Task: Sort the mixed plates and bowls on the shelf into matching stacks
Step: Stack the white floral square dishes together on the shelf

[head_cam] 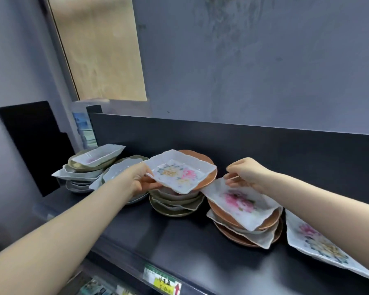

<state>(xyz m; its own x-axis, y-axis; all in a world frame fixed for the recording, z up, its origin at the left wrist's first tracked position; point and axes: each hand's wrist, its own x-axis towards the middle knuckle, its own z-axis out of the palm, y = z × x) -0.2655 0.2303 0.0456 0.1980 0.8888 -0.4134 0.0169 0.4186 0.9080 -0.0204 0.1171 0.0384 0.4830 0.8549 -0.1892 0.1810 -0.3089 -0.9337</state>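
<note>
My left hand (140, 177) grips the left corner of a white square floral plate (179, 170), tilted above the middle stack (175, 204) of orange and olive dishes. My right hand (246, 174) pinches the far corner of another white floral plate (243, 204) lying on top of the right stack (247, 231) of orange plates and white dishes. A large white floral platter (320, 245) lies flat at the far right, under my right forearm. Two mixed stacks of grey, olive and white dishes (87, 169) stand at the left.
The dark shelf (158, 237) has a raised back panel (243, 141) behind the stacks. A price label (162, 281) hangs on its front edge. A black board (36, 145) leans on the left wall.
</note>
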